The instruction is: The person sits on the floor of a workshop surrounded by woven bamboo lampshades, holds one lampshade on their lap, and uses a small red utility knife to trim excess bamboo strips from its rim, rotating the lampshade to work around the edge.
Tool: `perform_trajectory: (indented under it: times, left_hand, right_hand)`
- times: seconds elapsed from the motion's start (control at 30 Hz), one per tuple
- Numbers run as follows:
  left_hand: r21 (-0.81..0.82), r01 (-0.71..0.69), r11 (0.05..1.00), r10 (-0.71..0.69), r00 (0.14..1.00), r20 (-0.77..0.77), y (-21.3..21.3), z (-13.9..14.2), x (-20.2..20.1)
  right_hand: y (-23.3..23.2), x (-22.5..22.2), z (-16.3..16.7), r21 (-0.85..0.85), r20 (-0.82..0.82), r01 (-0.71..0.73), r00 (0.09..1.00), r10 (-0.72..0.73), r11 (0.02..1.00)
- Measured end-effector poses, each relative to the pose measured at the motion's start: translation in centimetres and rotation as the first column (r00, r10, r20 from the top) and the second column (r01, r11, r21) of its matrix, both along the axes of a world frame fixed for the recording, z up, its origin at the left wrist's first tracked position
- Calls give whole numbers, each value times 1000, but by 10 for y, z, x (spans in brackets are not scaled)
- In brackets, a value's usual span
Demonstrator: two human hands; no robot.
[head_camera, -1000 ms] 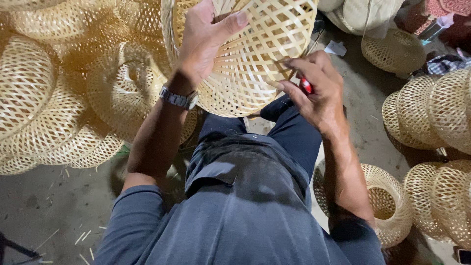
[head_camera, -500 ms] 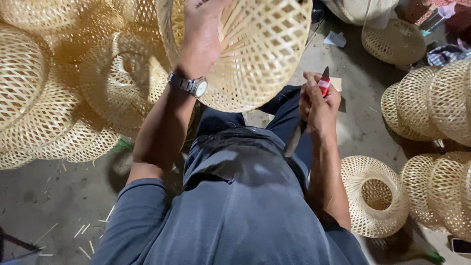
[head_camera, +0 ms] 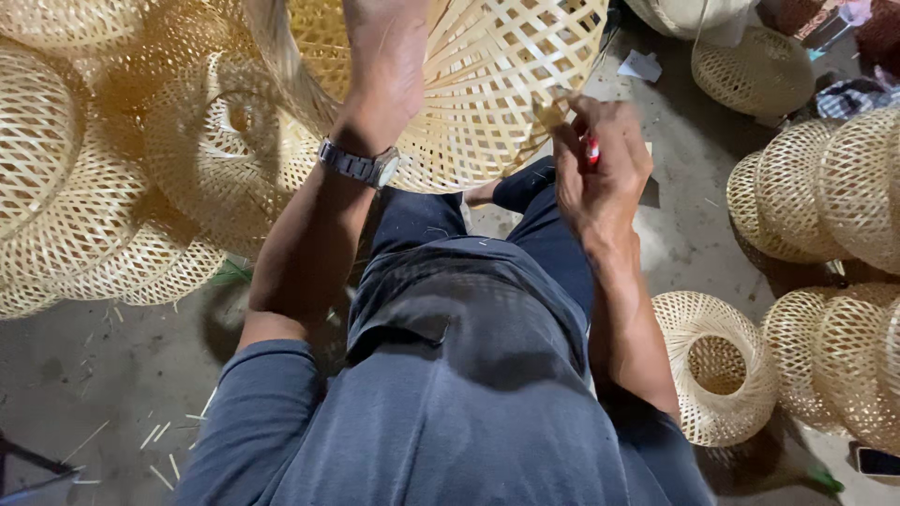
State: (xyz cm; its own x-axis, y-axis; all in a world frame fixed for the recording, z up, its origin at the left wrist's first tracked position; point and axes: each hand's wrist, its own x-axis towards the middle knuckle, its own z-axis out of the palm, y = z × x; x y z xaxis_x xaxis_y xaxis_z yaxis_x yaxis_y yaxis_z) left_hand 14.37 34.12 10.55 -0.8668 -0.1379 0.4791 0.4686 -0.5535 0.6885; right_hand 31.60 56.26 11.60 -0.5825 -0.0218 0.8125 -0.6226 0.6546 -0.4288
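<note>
Head view, seated person over concrete floor (head_camera: 112,394). A large woven bamboo basket (head_camera: 487,84), open lattice, is held up in front of the knees, top centre of frame. The left hand (head_camera: 389,56) is pressed flat against the weave, fingers spread and cut off by the top edge; a metal wristwatch (head_camera: 361,167) sits on that wrist. The right hand (head_camera: 600,164) is closed round a small red-handled tool (head_camera: 592,150) at the basket's lower right rim, just beside a loose strip end (head_camera: 548,111).

Risks (judged, not seen): the basket is steadied by one palm only, so it could swing or slip if pressure eases; the tool is worked close to fingers and thigh, so a slip off the springy strip could nick skin or trousers; the strip end could snap back or split if bent too hard.

Surroundings: finished woven baskets (head_camera: 75,187) are heaped at the left edge of the floor, more at the right edge (head_camera: 834,187), one open-mouthed basket (head_camera: 717,365) near the right elbow. Bamboo offcuts (head_camera: 155,436) are scattered lower left.

Hidden/unclear: tool type not resolvable — blade or tip masked by fingers, motion blur; left fingertips out of frame; basket's upper part cropped; dark object at bottom right corner only partly in shot.
</note>
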Motion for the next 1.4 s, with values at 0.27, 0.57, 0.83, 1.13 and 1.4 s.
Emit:
perform_trajectory:
  times: [0.27, 0.57, 0.83, 1.13, 1.4]
  left_hand:
    - [-188, -93, 978, 67, 988, -141, 6, 22, 26]
    - [-401, -355, 845, 265, 928, -263, 15, 32, 35]
    - [-307, -130, 943, 70, 977, -200, 18, 45, 41]
    - [-288, -149, 946, 73, 963, -259, 14, 50, 43]
    - [-139, 63, 988, -96, 966, -238, -2, 47, 43]
  right_hand:
    - [-5, 0, 22, 181, -83, 48, 996, -33, 982]
    - [-6, 0, 31, 395, -87, 175, 984, -153, 902]
    - [-5, -2, 24, 386, -117, 146, 987, -109, 911]
    - [8, -12, 4, 188, -166, 96, 984, -65, 978]
    - [11, 5, -10, -193, 77, 60, 996, -46, 979]
